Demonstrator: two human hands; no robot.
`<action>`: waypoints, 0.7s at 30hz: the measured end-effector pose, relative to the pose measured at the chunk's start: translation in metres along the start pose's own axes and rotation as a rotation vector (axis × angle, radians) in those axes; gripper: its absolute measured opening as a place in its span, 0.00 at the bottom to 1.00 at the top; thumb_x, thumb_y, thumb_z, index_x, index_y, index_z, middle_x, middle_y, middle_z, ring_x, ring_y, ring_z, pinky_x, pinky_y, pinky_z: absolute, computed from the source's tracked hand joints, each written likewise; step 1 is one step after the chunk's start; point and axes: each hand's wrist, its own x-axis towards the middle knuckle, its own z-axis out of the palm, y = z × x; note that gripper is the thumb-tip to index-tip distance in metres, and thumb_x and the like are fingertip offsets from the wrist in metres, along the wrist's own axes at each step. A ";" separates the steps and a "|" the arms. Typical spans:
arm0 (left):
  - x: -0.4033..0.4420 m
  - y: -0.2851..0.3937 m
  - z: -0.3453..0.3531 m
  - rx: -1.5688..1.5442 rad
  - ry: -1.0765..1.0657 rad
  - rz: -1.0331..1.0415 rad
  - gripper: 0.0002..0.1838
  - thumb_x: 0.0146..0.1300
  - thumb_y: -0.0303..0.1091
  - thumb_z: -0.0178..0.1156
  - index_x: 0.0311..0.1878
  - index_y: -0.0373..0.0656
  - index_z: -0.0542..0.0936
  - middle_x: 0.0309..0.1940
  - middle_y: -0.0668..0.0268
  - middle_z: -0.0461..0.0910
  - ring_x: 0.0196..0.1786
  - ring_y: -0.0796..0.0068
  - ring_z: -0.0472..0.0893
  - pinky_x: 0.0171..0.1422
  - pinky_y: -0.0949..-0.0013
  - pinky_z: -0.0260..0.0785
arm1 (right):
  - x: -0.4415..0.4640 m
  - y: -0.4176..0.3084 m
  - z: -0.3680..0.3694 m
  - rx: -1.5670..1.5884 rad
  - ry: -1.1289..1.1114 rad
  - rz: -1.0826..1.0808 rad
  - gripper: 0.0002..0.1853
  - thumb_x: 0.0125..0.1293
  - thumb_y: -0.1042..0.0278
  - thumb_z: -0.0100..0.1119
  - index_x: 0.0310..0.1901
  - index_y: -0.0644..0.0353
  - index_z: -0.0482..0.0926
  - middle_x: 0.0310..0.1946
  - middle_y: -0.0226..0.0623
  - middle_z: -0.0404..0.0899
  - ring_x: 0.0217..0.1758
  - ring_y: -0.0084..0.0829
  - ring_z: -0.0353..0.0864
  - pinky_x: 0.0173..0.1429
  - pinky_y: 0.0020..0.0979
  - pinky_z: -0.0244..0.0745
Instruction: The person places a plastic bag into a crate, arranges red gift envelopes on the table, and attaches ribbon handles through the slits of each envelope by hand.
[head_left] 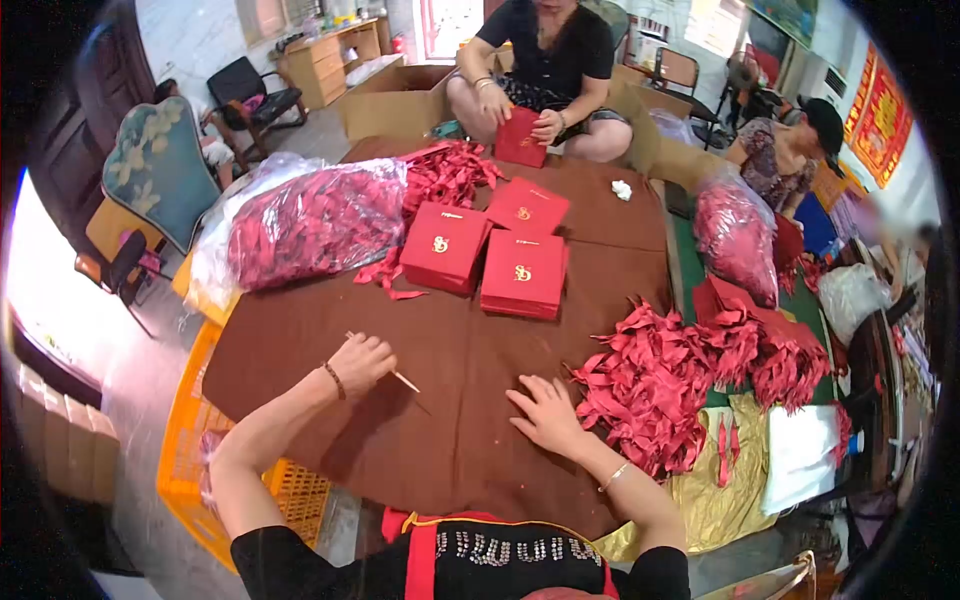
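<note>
My left hand (361, 364) is closed around a thin pale stick (406, 382), whose tip points down over the brown cloth (400, 440). My right hand (547, 414) rests on the cloth with its fingers spread, holding nothing, just left of a big heap of red ribbons (645, 390). Beyond my hands sit stacks of red square cards with gold lettering: a left stack (440, 245), a front stack (522, 275) and a rear stack (528, 205).
A clear bag of red ribbons (315, 220) lies at the back left. Across the table a person (550, 60) holds a red card (520, 138). Another person (780, 160) sits at the right, near a second bag (736, 235). An orange crate (190, 450) stands at the left.
</note>
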 end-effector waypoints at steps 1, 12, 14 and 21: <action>0.018 -0.005 -0.015 -0.022 0.091 0.005 0.09 0.51 0.33 0.55 0.37 0.45 0.73 0.30 0.65 0.72 0.37 0.66 0.73 0.43 0.63 0.66 | -0.003 0.000 0.008 0.050 -0.016 0.041 0.26 0.57 0.55 0.60 0.57 0.51 0.70 0.60 0.44 0.63 0.66 0.45 0.59 0.68 0.54 0.50; 0.205 -0.072 -0.127 -0.822 1.170 -0.458 0.06 0.56 0.21 0.56 0.37 0.37 0.77 0.31 0.62 0.81 0.33 0.72 0.80 0.39 0.72 0.70 | -0.015 -0.003 0.013 -0.005 0.109 0.023 0.23 0.61 0.53 0.55 0.55 0.53 0.72 0.61 0.42 0.64 0.66 0.42 0.60 0.69 0.49 0.50; 0.213 -0.090 -0.125 -0.880 1.150 -0.443 0.07 0.56 0.21 0.56 0.38 0.37 0.78 0.31 0.63 0.81 0.33 0.75 0.79 0.38 0.73 0.70 | -0.013 -0.004 0.014 -0.004 0.129 0.027 0.22 0.61 0.53 0.56 0.54 0.54 0.73 0.60 0.42 0.65 0.66 0.41 0.60 0.69 0.48 0.51; 0.209 -0.080 -0.110 -1.374 1.012 -0.606 0.09 0.64 0.24 0.49 0.44 0.40 0.76 0.34 0.63 0.81 0.31 0.79 0.79 0.36 0.77 0.72 | -0.014 -0.005 0.013 0.009 0.144 0.049 0.22 0.60 0.54 0.56 0.54 0.54 0.73 0.60 0.41 0.66 0.66 0.41 0.60 0.69 0.48 0.52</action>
